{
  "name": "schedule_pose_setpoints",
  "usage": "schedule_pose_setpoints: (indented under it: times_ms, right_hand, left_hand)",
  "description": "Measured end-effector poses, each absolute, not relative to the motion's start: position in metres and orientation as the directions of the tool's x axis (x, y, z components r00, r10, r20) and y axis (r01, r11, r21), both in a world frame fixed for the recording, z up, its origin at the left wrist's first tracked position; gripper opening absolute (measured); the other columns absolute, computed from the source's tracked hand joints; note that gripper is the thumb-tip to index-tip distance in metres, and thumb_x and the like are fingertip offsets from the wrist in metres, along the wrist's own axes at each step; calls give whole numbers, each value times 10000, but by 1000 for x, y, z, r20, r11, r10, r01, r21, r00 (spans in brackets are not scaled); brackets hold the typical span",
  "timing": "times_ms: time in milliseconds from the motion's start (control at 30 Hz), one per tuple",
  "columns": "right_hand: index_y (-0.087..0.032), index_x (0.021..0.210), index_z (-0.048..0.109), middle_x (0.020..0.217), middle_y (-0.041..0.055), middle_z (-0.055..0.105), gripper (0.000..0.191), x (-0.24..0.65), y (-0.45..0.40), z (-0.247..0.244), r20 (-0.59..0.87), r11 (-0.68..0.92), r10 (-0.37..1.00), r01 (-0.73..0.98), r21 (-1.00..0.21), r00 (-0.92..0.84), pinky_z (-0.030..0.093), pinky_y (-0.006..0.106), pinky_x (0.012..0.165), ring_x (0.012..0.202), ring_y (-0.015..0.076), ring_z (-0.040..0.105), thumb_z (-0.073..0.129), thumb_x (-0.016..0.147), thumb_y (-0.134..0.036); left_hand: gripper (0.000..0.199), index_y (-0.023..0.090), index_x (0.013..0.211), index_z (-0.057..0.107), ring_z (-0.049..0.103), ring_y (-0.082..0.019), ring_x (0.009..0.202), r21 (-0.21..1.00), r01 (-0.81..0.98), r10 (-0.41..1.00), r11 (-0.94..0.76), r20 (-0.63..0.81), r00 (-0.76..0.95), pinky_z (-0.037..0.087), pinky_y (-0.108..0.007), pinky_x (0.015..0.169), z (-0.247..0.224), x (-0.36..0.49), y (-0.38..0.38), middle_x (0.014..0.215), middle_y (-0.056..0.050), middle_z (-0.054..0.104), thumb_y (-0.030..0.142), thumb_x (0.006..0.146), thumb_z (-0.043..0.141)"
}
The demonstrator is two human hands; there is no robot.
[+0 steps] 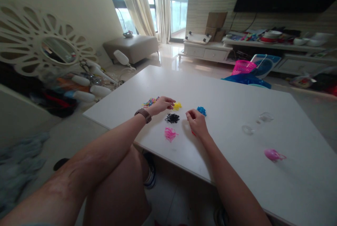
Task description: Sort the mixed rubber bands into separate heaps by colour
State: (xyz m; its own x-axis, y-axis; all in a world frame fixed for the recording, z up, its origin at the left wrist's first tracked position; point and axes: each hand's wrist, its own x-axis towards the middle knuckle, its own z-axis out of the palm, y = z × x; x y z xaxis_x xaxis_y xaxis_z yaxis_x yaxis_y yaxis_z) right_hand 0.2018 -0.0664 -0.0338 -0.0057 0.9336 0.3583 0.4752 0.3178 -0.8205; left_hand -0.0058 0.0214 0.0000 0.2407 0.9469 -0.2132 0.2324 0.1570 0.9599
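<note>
Small piles of what look like rubber bands lie on a white table point(231, 141). My left hand point(163, 104) is at the yellow pile point(177, 106), its fingertips drawn together at the near side. Partly behind that hand is a mixed-colour pile point(149, 102). My right hand point(197, 122) is closed in a pinch between the blue pile point(201, 110) and a red bit point(193, 133) mostly hidden under it. Whatever either hand's fingertips hold is too small to make out. Between the hands sits a black pile point(172, 118), with a pink pile point(170, 134) nearer me.
To the right on the table are a clear round item point(248, 130), another clear item point(265, 117) and a pink object with a loop point(273, 155). Beyond the table stand a pink basket point(243, 67) and a low cabinet point(205, 53). White lamp shades point(100, 91) crowd the left side.
</note>
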Motion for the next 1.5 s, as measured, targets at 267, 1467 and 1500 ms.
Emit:
schedule_pose_setpoints:
  times_ms: [267, 1467, 1500]
  right_hand:
    - [-208, 853, 657, 806, 47, 687, 117, 202, -67, -33, 407, 365, 914, 464, -808, -10, 519, 333, 683, 709, 191, 630, 586, 883, -296]
    - [-236, 994, 745, 903, 40, 676, 172, 206, -71, -22, 475, 472, 876, 348, -810, -82, 537, 321, 705, 746, 164, 632, 640, 898, -333]
    - [-245, 1009, 750, 923, 38, 667, 179, 207, -71, -22, 475, 484, 872, 349, -802, -117, 533, 316, 702, 749, 158, 625, 634, 902, -331]
  left_hand:
    - [237, 67, 994, 742, 734, -153, 784, 983, 122, 850, 134, -178, 496, 585, -315, 817, 2, 9, 2, 944, -132, 772, 174, 787, 784]
    - [185, 97, 892, 775, 721, -150, 755, 957, 214, 676, 194, -289, 678, 568, -287, 800, 28, 17, -28, 827, -110, 771, 254, 796, 797]
    - [184, 97, 883, 774, 718, -149, 749, 956, 221, 666, 190, -291, 687, 566, -285, 796, 29, 17, -29, 824, -108, 770, 258, 797, 794]
